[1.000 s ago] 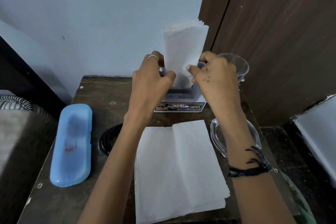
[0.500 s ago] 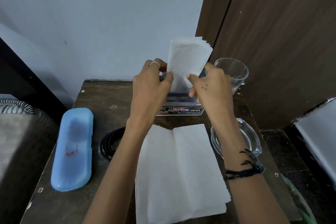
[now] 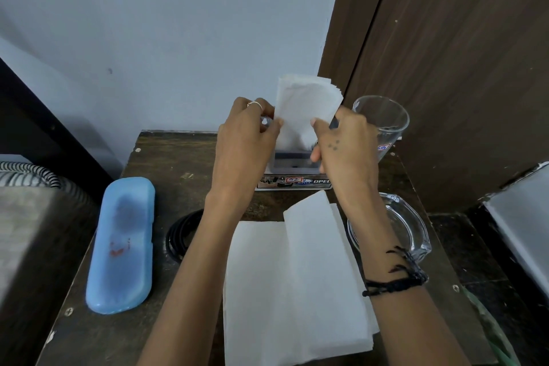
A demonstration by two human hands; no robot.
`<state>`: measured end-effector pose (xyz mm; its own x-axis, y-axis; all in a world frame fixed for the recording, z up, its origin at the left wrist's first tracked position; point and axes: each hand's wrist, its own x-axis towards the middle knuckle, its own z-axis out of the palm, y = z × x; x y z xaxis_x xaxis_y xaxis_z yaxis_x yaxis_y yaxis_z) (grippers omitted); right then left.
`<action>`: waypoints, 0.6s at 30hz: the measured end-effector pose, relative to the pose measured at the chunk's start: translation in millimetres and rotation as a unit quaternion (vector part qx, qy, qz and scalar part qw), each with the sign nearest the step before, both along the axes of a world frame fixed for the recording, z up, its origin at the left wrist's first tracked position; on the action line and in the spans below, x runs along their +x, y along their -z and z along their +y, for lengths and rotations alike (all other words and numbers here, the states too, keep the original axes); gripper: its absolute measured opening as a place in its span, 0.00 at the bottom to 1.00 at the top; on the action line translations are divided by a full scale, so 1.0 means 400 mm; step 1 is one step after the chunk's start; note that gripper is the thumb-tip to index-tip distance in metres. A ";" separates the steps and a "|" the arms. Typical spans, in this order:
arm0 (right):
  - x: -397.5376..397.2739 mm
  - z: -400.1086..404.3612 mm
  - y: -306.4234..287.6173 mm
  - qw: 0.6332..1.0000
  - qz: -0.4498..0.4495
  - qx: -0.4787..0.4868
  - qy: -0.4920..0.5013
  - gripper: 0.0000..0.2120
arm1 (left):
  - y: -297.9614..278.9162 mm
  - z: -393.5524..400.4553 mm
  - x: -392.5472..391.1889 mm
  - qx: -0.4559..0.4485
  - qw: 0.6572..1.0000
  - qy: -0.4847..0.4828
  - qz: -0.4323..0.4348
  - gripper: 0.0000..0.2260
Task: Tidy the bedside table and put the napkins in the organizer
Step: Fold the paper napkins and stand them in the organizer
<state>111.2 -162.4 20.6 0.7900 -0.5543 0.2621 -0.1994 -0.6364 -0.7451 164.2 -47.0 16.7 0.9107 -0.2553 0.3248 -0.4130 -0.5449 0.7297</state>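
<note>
— Nearest on the worktop (image 3: 190, 157): what lies there?
— Flat stack of white napkins (image 3: 294, 285), top sheet creased down the middle. Left of it a blue case (image 3: 123, 244), lengthwise; black coiled rings (image 3: 179, 232) between the two. Right, a clear glass dish (image 3: 413, 235), partly behind the right forearm.
— And the hands?
— Farther back, both raised. Left hand (image 3: 246, 145) and right hand (image 3: 344, 142) each pinch a side of a folded napkin bundle (image 3: 306, 107), thumbs in front. Bundle upright, its lower end down in the grey organizer (image 3: 292, 162).
— Beyond that?
— Empty drinking glass (image 3: 383, 125) far right, just beside the organizer. Pale wall behind.
</note>
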 end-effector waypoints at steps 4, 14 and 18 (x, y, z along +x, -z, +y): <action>-0.003 -0.002 0.004 1.000 -0.003 -0.017 0.014 0.09 | 0.012 -0.009 -0.009 0.011 1.000 -0.016 -0.014 0.04; -0.044 0.034 -0.030 1.000 -0.008 -0.001 0.024 0.17 | -0.023 0.021 -0.092 -0.069 0.995 -0.075 -0.015 0.11; -0.115 0.067 -0.035 1.000 -0.006 -0.011 0.016 0.19 | -0.033 0.027 -0.157 -0.057 0.996 -0.062 -0.024 0.09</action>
<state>65.3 -135.6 34.8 0.7684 -0.5737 0.2837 -0.2123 -0.6467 -0.7327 101.5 -36.2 29.7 0.9153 -0.1005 0.3900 -0.3842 -0.5083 0.7707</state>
